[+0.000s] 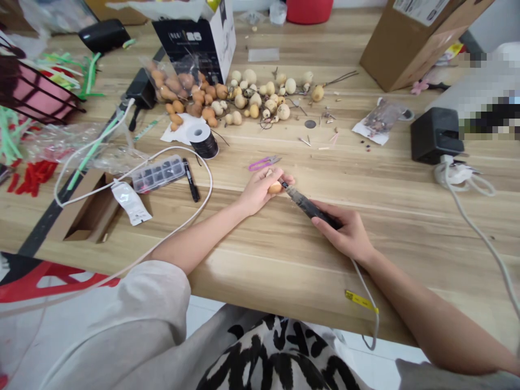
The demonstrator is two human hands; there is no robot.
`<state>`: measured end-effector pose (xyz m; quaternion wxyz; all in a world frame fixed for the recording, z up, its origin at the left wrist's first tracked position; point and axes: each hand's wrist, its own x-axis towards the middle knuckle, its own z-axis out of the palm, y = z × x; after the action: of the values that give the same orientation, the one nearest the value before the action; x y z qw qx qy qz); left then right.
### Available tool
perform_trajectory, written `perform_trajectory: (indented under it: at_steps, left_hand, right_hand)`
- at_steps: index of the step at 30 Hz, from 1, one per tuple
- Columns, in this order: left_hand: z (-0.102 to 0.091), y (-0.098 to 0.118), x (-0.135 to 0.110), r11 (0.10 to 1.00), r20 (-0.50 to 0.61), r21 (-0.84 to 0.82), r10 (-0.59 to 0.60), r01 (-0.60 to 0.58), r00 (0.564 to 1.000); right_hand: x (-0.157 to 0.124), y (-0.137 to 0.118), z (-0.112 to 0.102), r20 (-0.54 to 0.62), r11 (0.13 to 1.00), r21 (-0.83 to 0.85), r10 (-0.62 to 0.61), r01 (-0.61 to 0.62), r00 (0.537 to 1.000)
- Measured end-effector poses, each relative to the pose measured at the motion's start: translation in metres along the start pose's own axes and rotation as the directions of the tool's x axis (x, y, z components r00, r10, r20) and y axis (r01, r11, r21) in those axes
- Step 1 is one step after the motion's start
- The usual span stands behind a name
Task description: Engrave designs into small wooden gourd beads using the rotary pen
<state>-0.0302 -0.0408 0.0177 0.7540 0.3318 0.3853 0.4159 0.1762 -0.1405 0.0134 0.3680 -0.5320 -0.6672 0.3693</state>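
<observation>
Found 1 small tan gourd (275, 187) gripped in left hand (260, 190), partly hidden by the fingers, near middle of wooden table (260, 260). Found corded electric hand tool (306, 206) gripped in right hand (345, 227), with fingers wrapped around the black body and working end directed at the gourd. Cannot confirm contact at the tip. Judged work on this piece as part-way, not complete, from tool position and pale dust on the tool's nose. Cannot assess extent of any cut. Noted further stock beyond the hands: tan gourds (199, 97), some in clear bag (173, 81), some loose; pale gourds (255, 100) heaped to the right of them, with dark strands among them. Judged this stock as possibly left to do; cannot confirm any as finished. Recorded purple-handled snips (263, 163) just beyond left hand; rated as nearest obstruction. Recorded metal pieces (304, 142) and dark round disc (310, 124) farther out, plus black power adapter (436, 135) at far right. Logged at left: black cord spool (204, 142), clear compartment box (158, 173), black marker (190, 181). Noted tool cord (368, 281) trailing past table edge, with yellow tag (359, 300) at it; rated as possible snag. Rated looped white cable (212, 179) near left forearm likewise.
</observation>
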Motion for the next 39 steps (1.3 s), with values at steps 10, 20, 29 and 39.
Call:
perform_trajectory:
  at_steps: [10, 20, 29, 39]
  left_hand:
    - [0.0017, 0.0008, -0.0002, 1.000, -0.029, -0.016, -0.013, 0.013, 1.000]
    - [-0.0002, -0.0007, 0.0011, 1.000, -0.021, -0.023, -0.011, 0.011, 1.000]
    - [-0.0012, -0.0015, 0.0005, 1.000, -0.008, -0.002, 0.011, -0.011, 1.000]
    - [-0.0007, -0.0011, 0.0002, 1.000, -0.008, -0.016, 0.007, -0.007, 1.000]
  right_hand:
    - [0.0002, 0.0026, -0.0003, -0.019, 0.999, -0.009, -0.047, 0.046, 0.999]
    - [-0.0007, 0.0028, -0.0005, -0.024, 0.998, -0.017, -0.057, 0.057, 0.998]
    - [-0.0001, 0.0017, 0.0000, -0.014, 0.999, -0.011, -0.030, 0.030, 0.999]
    - [-0.0006, 0.0010, -0.0003, -0.007, 0.999, 0.002, -0.033, 0.033, 0.999]
